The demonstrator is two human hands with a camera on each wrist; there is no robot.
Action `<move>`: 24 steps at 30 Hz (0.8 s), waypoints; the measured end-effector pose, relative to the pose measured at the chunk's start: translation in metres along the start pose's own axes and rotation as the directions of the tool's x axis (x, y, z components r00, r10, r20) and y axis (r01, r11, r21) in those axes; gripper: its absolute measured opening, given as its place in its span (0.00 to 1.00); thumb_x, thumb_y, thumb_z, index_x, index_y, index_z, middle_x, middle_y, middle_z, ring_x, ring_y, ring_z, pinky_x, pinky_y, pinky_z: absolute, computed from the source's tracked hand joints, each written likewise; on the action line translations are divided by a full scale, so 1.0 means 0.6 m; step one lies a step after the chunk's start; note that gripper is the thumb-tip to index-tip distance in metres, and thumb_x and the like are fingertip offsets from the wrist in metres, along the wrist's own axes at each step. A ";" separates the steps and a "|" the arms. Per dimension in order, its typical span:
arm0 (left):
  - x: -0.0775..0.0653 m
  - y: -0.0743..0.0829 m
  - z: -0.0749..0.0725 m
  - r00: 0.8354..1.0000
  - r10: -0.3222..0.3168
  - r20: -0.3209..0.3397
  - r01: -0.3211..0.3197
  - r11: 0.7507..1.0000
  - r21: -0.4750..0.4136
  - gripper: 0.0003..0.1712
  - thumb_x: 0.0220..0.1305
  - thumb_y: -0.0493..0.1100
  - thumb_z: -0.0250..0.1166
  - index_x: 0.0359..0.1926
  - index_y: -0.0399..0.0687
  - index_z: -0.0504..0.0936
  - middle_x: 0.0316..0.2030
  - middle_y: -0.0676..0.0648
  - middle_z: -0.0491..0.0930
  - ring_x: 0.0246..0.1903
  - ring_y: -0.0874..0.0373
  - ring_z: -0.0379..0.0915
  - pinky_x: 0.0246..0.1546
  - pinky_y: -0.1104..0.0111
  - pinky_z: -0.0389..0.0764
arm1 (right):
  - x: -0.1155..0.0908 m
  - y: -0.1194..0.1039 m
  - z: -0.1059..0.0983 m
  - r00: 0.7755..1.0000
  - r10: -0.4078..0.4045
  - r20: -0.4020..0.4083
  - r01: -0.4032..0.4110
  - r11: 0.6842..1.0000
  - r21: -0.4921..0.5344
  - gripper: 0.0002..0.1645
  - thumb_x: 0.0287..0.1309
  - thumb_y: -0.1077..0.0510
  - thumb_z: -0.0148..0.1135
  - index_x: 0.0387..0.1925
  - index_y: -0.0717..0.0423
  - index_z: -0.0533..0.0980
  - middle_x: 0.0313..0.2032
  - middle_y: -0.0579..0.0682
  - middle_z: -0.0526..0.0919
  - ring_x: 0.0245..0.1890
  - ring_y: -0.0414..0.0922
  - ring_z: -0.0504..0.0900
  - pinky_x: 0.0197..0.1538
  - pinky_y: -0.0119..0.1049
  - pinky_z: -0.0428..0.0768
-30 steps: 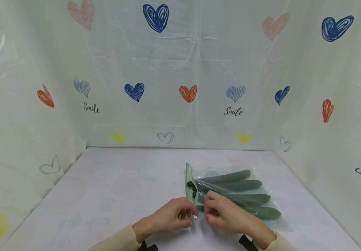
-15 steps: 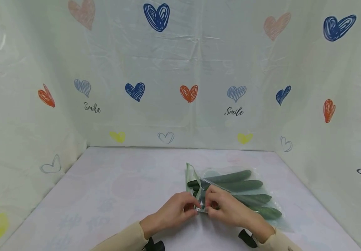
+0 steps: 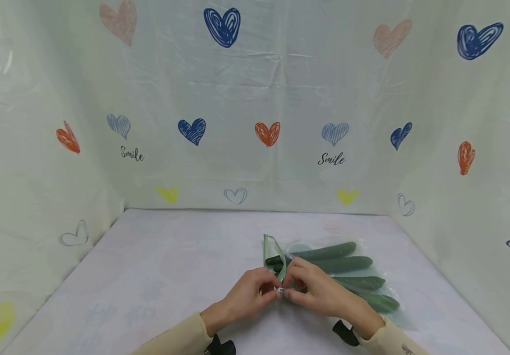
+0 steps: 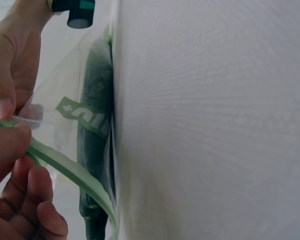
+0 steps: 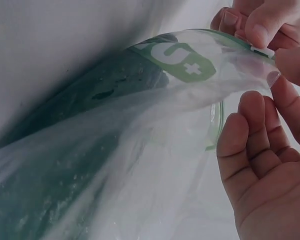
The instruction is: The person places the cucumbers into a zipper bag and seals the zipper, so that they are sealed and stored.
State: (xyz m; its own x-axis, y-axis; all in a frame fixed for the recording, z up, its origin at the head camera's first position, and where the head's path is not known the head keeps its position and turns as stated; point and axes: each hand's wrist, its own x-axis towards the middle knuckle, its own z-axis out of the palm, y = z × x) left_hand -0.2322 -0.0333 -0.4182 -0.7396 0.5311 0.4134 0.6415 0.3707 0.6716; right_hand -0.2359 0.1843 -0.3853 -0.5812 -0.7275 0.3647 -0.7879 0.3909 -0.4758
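Observation:
A clear zip bag (image 5: 165, 120) with a green-edged mouth lies at the right of the table, several long green cucumbers (image 3: 348, 265) inside. Its near corner is lifted off the table. Finger and thumb of my left hand (image 3: 250, 296) pinch the green zip strip (image 4: 75, 175) at that corner. My right hand (image 3: 319, 291) pinches the bag's edge right beside, the two hands' fingertips almost meeting. Between them shows a small white slider (image 5: 262, 51) on the strip. Farther along, the bag's mouth gapes. My right hand covers part of the cucumbers in the head view.
The table (image 3: 170, 256) has a pale cloth, bare to the left of the bag. White curtains printed with hearts surround it at the back and both sides. Black wrist cameras (image 3: 345, 333) sit under both wrists.
Both hands have shifted slightly away from the person and drawn together at the bag's near corner. The corner has lifted, and the strip bends more to the right.

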 end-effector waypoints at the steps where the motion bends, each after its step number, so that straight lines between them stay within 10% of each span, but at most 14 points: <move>1: 0.000 -0.001 0.000 1.000 -0.005 0.001 0.005 1.000 -0.006 0.05 0.57 0.36 0.68 0.34 0.51 0.85 0.24 0.61 0.71 0.24 0.72 0.65 0.24 0.78 0.70 | 0.000 0.000 0.001 1.000 -0.006 -0.005 0.006 1.000 -0.003 0.05 0.62 0.56 0.62 0.35 0.41 0.74 0.33 0.41 0.69 0.27 0.36 0.69 0.31 0.26 0.71; 24: -0.001 0.001 0.005 0.999 -0.026 -0.020 0.024 0.998 -0.061 0.08 0.53 0.36 0.71 0.30 0.52 0.80 0.24 0.61 0.72 0.24 0.72 0.67 0.23 0.77 0.71 | -0.002 -0.004 0.013 0.998 -0.028 -0.050 0.028 1.000 0.014 0.08 0.61 0.59 0.63 0.34 0.41 0.74 0.35 0.39 0.69 0.27 0.36 0.70 0.31 0.26 0.74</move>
State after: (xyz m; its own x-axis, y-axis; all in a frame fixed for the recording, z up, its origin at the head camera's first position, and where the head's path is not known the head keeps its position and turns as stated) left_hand -0.2311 -0.0313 -0.4198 -0.7597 0.5061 0.4084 0.6099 0.3366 0.7175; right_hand -0.2316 0.1797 -0.3909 -0.5687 -0.7086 0.4176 -0.8012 0.3623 -0.4763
